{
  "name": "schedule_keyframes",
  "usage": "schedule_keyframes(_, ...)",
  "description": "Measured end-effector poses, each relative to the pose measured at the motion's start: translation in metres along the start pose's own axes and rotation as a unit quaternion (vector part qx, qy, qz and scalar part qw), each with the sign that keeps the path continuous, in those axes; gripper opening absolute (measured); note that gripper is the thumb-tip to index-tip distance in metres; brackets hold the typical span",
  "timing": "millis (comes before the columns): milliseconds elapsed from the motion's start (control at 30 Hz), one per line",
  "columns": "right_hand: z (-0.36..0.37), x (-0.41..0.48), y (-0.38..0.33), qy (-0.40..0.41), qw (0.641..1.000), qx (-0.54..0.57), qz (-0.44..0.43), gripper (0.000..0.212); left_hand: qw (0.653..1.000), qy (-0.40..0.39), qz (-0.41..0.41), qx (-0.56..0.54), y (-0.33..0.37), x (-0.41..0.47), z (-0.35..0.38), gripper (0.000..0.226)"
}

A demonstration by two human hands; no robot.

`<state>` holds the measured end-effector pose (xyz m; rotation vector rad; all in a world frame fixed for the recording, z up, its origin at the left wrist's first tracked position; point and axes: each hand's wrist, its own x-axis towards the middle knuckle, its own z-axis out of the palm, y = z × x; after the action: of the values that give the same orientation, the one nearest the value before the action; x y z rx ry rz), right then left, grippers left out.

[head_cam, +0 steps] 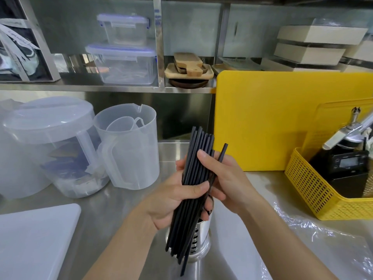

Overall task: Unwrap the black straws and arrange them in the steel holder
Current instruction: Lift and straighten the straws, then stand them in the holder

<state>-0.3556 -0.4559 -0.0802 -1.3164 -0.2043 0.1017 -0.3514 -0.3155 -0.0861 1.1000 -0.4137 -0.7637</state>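
**Operator:** Where is the bundle of thin black plastic straws (201, 142), and how is it held?

**Technician:** It is tilted above the perforated cylindrical steel holder (203, 229), with its lower ends hanging in front of the holder wall, not inside. The left hand (171, 197) grips it, thumb across the front. The right hand (226, 178) is curled round it from the other side. One straw splays out to the right.

**Operator:** What is the procedure?

**Technician:** Tuck in the stray straw. Level the lower ends. Lift until they clear the rim, centre over the opening, lower, then release.

**Operator:** What cannot be seen?

**Technician:** The hands hide most of the holder's mouth, so its contents cannot be determined. Whether the clear plastic film (323, 235) on the right is the wrapper is unconfirmed.
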Motion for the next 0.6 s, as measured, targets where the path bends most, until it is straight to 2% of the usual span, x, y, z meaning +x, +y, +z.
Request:
schedule_keyframes(167, 0.0002, -0.0042, -0.0029, 0.010, 1.000, -0.015, -0.018, 0.034, 1.000, -0.006, 0.024, -0.004, -0.0053, -0.0046, -0.0021, 0.017)
schedule_keyframes(300, -0.0018, -0.0036, 0.0009, 0.017, 0.999, -0.002, -0.042, 0.018, 0.999, -0.033, 0.022, -0.018, -0.0057, -0.0055, -0.0015, 0.022)
schedule_keyframes(467, -0.0017, -0.0042, -0.0009, 0.028, 0.998, -0.010, -0.050, 0.007, 1.000, 0.013, 0.004, -0.021, -0.0106, -0.0057, -0.0021, 0.023)
schedule_keyframes(600, -0.0036, -0.0026, 0.0033, 0.036, 0.998, -0.015, -0.038, 0.011, 0.999, 0.030, -0.010, -0.029, -0.0110, -0.0079, -0.0027, 0.023)
